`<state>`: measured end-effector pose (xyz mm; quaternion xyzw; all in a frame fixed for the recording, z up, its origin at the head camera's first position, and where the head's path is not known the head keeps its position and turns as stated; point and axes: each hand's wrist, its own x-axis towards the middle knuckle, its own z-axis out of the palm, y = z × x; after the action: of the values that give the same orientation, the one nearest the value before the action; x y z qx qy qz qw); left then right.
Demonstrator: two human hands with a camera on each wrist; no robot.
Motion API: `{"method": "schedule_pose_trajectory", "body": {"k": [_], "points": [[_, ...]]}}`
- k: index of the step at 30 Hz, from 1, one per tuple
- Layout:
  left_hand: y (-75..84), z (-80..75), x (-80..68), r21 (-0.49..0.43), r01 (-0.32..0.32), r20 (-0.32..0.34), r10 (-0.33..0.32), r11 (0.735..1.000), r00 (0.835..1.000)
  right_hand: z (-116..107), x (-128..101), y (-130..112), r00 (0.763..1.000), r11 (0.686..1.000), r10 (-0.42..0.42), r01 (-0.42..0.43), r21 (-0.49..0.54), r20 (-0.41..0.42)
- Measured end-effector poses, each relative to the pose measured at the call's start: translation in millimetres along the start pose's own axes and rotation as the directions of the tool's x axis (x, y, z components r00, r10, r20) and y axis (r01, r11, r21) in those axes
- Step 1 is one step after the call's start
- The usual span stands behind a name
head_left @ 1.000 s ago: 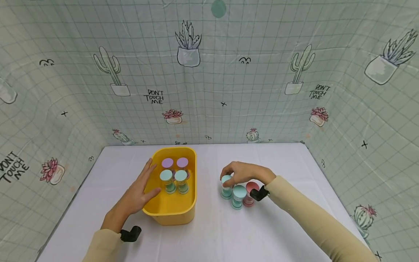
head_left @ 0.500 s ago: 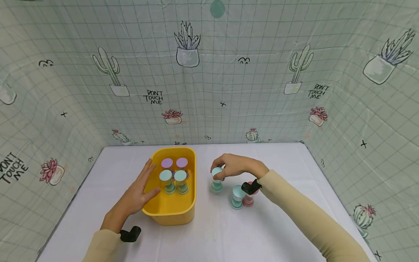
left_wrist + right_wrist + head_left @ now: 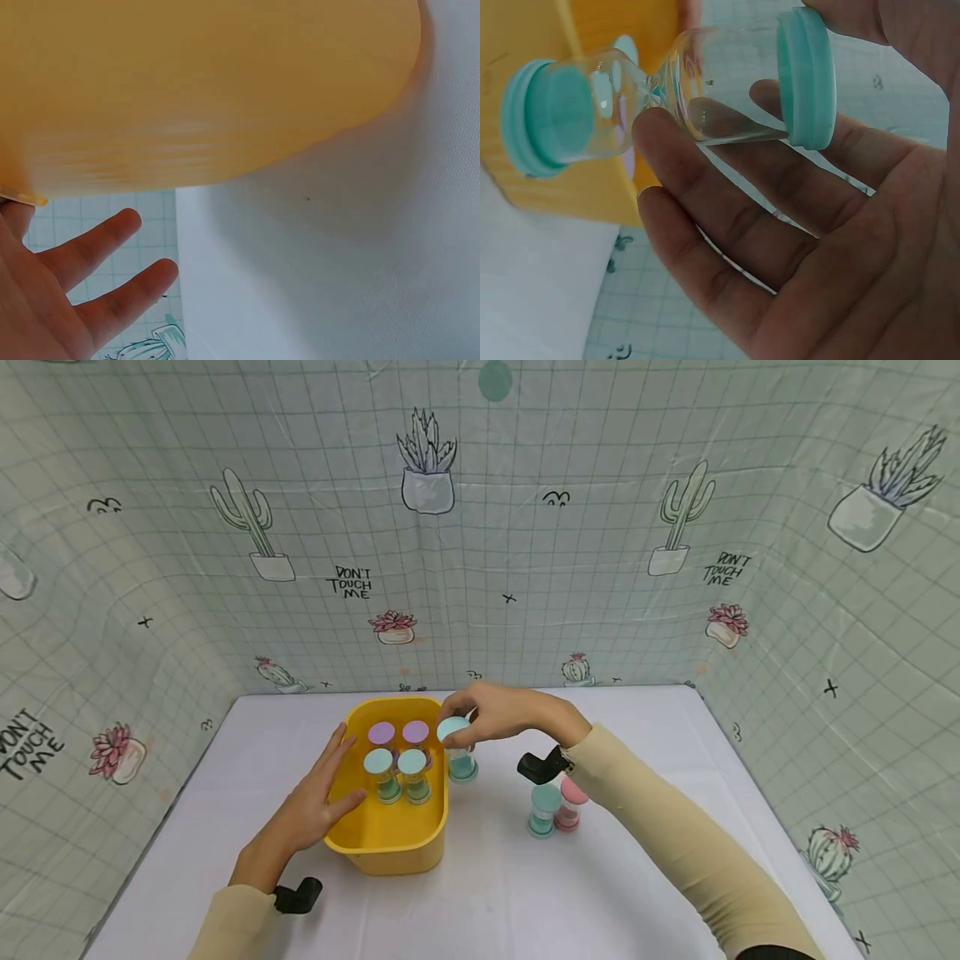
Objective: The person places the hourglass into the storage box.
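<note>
My right hand (image 3: 510, 710) grips a teal-capped sandglass (image 3: 727, 86) by its upper cap, just beside the right rim of a yellow bin (image 3: 405, 862). In the right wrist view the thumb and fingers surround its clear bulbs, the bin behind them. My left hand (image 3: 307, 806) rests at the bin's left rim, fingers fairly straight and thumb over the edge. In the left wrist view two fingers (image 3: 112, 304) spread apart beside the bin's outer wall. Inside the bin stand two purple-capped sandglasses (image 3: 382, 732) and two teal-capped sandglasses (image 3: 412, 762), all upright.
Right of the bin, another teal-capped sandglass (image 3: 546, 798) and a pink-capped sandglass (image 3: 574, 791) stand close together on the white table (image 3: 480, 910). A grid-patterned cloth (image 3: 600, 610) with cactus drawings encloses the table's back and sides.
The right hand has carried the teal-capped sandglass leftward and up, away from the other two on the table, to the bin's right rim. The left hand and bin stay put.
</note>
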<state>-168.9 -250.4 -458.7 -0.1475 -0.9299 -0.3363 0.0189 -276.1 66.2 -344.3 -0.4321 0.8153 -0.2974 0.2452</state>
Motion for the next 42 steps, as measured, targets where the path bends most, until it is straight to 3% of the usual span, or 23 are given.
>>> {"method": "schedule_pose_trajectory", "body": {"k": [7,13,18,21,28,31,37,42], "points": [[0.3,-0.2,-0.1,-0.003,0.003,-0.002,-0.003,1.000,1.000,-4,11,-19,0.998,1.000,-0.026,0.025,0.012,0.057],[-0.7,0.6,-0.3,0.007,-0.003,-0.007,0.003,1.000,1.000,-7,15,-26,0.997,0.997,-0.068,0.066,0.040,0.035],[-0.2,0.3,-0.4,0.004,-0.008,-0.007,0.008,1.000,1.000,-4,24,-35,0.996,0.996,-0.084,0.085,-0.023,0.025],[0.2,0.0,-0.3,-0.006,-0.011,-0.005,0.011,1.000,1.000,3,32,-37,0.996,0.994,-0.087,0.088,-0.065,0.029],[0.3,-0.2,-0.1,-0.010,-0.023,0.008,0.023,1.000,1.000,33,56,-27,0.992,0.993,-0.048,0.035,0.109,0.120],[0.1,-2.7,0.2,0.007,-0.024,0.038,0.024,1.000,0.999,45,63,-24,0.989,0.994,-0.021,0.005,0.112,0.146],[-1.7,-13.8,-0.3,0.087,-0.038,0.094,0.030,0.995,0.995,60,75,-21,0.988,1.000,-0.017,0.017,-0.002,0.155],[-8.2,-18.0,0.0,0.157,-0.077,0.076,0.065,0.985,0.995,70,85,-19,0.985,0.999,-0.019,0.026,-0.040,0.169]]}}
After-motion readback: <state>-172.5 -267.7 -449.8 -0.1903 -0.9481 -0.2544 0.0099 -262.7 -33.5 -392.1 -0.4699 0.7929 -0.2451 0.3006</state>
